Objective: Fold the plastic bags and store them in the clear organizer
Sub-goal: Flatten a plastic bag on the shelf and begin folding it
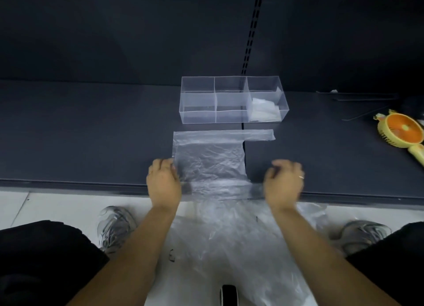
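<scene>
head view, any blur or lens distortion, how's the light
Head view: the right hand is motion-smeared, the left hand sharper; the wide lens bows the front edge of the dark shelf; light is dim, with sheen on the plastic bag, yet the clear organizer reads crisp.

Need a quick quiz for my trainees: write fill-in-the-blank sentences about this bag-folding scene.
The organizer has ____ compartments.
Folded bags sit at its ____ end.
The plastic bag lies on the shelf directly in ____ of the organizer.
The fan has an ____ centre.
Missing words: six; right; front; orange.
</scene>
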Motion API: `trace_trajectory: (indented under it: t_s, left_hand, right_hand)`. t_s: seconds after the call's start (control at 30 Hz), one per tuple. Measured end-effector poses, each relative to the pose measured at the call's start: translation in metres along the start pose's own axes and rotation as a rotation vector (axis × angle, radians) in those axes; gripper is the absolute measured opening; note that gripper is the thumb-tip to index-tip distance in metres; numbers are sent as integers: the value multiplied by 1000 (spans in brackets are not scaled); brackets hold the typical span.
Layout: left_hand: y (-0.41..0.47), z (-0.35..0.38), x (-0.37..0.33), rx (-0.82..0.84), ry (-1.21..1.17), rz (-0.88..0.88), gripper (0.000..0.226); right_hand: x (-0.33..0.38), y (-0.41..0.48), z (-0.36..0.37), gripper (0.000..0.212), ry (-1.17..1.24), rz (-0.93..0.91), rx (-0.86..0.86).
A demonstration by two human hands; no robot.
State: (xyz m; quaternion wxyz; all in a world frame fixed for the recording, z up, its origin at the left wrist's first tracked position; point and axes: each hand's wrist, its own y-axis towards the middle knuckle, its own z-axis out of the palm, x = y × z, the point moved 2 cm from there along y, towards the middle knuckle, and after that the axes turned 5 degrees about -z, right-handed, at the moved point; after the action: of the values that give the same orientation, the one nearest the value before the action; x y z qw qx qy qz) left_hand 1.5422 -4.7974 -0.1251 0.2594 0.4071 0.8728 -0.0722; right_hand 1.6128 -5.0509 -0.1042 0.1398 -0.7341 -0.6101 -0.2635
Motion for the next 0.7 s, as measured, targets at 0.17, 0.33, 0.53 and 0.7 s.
trace_trajectory:
  t_s: [0.17,0.33,0.53,0.7]
  left_hand:
    - [30,30,7,304,375,293,55]
    - [32,48,41,367,557,381,65]
    - [33,52,41,341,468,338,69]
    - [37,50,38,305,442,353,72]
  right_hand:
    - [103,-58,84,49,36,-590,495]
    - [105,-62,136,61,-188,-667,654]
    - [11,-17,101,77,-473,-524,524]
    - [-9,3,71,85,-483,-334,425]
